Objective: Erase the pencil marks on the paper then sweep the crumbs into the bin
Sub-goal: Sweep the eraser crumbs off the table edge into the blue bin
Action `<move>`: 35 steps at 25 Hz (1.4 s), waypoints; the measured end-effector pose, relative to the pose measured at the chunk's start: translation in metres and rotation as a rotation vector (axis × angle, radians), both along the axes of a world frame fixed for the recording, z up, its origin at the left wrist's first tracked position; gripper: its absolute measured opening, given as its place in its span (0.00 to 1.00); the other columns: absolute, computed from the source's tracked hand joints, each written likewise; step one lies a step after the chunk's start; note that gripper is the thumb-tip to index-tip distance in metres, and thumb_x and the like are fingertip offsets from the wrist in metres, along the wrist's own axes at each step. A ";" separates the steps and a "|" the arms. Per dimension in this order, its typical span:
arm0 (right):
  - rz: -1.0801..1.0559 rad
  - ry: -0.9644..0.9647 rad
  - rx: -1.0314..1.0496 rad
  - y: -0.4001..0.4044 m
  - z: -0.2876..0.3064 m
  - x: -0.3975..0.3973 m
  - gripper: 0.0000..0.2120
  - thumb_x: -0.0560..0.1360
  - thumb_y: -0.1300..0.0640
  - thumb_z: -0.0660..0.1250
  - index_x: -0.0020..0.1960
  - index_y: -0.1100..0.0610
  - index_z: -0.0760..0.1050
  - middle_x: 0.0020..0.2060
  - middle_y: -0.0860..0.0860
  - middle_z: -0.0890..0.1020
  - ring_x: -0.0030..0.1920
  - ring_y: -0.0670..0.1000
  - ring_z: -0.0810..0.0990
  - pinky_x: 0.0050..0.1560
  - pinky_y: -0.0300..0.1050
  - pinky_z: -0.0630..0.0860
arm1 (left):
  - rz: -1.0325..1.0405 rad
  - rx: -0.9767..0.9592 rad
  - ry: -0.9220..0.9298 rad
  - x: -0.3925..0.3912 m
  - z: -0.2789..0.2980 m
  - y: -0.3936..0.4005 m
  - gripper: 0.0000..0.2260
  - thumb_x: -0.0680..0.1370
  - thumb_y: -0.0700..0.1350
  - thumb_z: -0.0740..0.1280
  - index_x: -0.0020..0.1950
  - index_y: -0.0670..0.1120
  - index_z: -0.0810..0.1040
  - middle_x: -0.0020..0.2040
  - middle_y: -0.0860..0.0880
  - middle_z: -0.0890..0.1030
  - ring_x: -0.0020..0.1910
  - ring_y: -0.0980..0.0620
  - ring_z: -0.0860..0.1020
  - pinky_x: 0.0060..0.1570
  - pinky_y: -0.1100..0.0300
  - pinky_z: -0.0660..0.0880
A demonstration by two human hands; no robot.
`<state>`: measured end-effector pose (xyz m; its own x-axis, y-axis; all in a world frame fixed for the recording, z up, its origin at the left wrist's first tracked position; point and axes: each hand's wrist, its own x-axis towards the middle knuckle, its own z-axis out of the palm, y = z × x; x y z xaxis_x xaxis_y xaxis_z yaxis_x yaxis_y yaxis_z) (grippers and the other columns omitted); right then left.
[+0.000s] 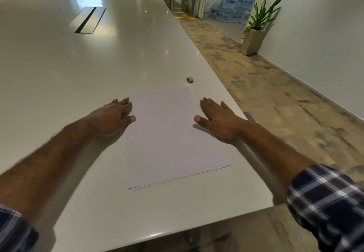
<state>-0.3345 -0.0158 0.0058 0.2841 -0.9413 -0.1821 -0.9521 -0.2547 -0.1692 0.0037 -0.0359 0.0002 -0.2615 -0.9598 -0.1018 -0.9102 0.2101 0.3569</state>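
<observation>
A white sheet of paper (167,137) lies flat on the white table (78,74), near its right edge. I make out no pencil marks on it. A small grey eraser (190,79) sits on the table just beyond the paper's far right corner. My left hand (115,115) rests flat at the paper's left edge, fingers straight. My right hand (214,117) lies flat at the paper's right edge, fingers spread. Neither hand holds anything. No bin shows.
The table's right edge (226,98) runs close to my right hand, with patterned floor beyond. A cable slot (86,20) is set into the table far ahead. A potted plant (256,31) stands by the right wall.
</observation>
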 end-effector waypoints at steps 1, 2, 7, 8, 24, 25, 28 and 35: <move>0.043 0.012 0.000 0.000 -0.002 -0.004 0.51 0.67 0.23 0.35 0.80 0.55 0.42 0.81 0.51 0.45 0.80 0.46 0.42 0.79 0.49 0.39 | 0.003 0.002 -0.002 0.000 0.000 0.000 0.20 0.81 0.52 0.61 0.68 0.43 0.70 0.80 0.54 0.52 0.79 0.48 0.49 0.73 0.53 0.53; 0.086 0.015 0.002 0.005 -0.002 -0.011 0.53 0.66 0.21 0.34 0.80 0.54 0.42 0.80 0.50 0.45 0.79 0.45 0.41 0.79 0.48 0.40 | 0.005 0.004 -0.002 0.000 0.000 0.000 0.20 0.81 0.52 0.61 0.68 0.42 0.70 0.80 0.54 0.52 0.79 0.48 0.48 0.73 0.53 0.53; 0.259 -0.047 0.028 0.066 0.006 -0.046 0.48 0.70 0.23 0.37 0.80 0.51 0.46 0.79 0.44 0.45 0.78 0.38 0.41 0.79 0.44 0.42 | 0.005 -0.016 0.003 -0.002 0.004 0.005 0.20 0.81 0.51 0.61 0.66 0.39 0.71 0.78 0.50 0.62 0.78 0.50 0.52 0.70 0.55 0.57; 0.255 -0.116 0.027 0.069 0.009 -0.050 0.46 0.71 0.24 0.39 0.80 0.50 0.49 0.79 0.43 0.49 0.77 0.35 0.43 0.79 0.42 0.42 | 0.013 -0.024 -0.007 -0.003 0.005 0.006 0.21 0.81 0.51 0.62 0.66 0.38 0.70 0.76 0.49 0.64 0.78 0.51 0.54 0.69 0.55 0.58; 0.233 -0.308 -0.013 0.057 0.014 -0.070 0.35 0.76 0.33 0.51 0.77 0.52 0.63 0.77 0.44 0.63 0.76 0.36 0.55 0.79 0.46 0.52 | 0.056 -0.318 0.160 -0.129 0.005 0.042 0.23 0.83 0.51 0.56 0.76 0.45 0.63 0.79 0.48 0.59 0.79 0.51 0.53 0.75 0.51 0.55; 0.217 -0.322 -0.029 0.060 0.016 -0.068 0.36 0.76 0.32 0.51 0.77 0.51 0.62 0.77 0.44 0.61 0.76 0.36 0.54 0.79 0.46 0.51 | 0.066 -0.314 0.161 -0.134 0.003 0.042 0.22 0.83 0.50 0.56 0.76 0.44 0.63 0.78 0.48 0.60 0.79 0.50 0.53 0.75 0.51 0.55; 0.307 -0.221 -0.028 0.078 0.013 -0.041 0.41 0.74 0.27 0.45 0.80 0.49 0.49 0.80 0.43 0.49 0.78 0.37 0.42 0.79 0.45 0.41 | 0.102 -0.308 0.124 -0.144 -0.004 0.043 0.21 0.82 0.46 0.55 0.75 0.42 0.65 0.78 0.45 0.62 0.78 0.47 0.55 0.75 0.51 0.55; 0.228 0.010 -0.086 0.093 0.002 -0.043 0.48 0.70 0.23 0.36 0.79 0.52 0.36 0.79 0.47 0.37 0.77 0.45 0.31 0.78 0.55 0.35 | 0.161 -0.315 0.005 -0.161 -0.023 0.056 0.22 0.83 0.48 0.52 0.74 0.42 0.66 0.76 0.43 0.65 0.77 0.44 0.59 0.75 0.49 0.55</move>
<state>-0.3772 0.0776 0.0076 0.4892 -0.8655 -0.1079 -0.8701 -0.4759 -0.1282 -0.1569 0.0196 -0.0226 -0.1042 -0.9729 0.2066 -0.9388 0.1648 0.3024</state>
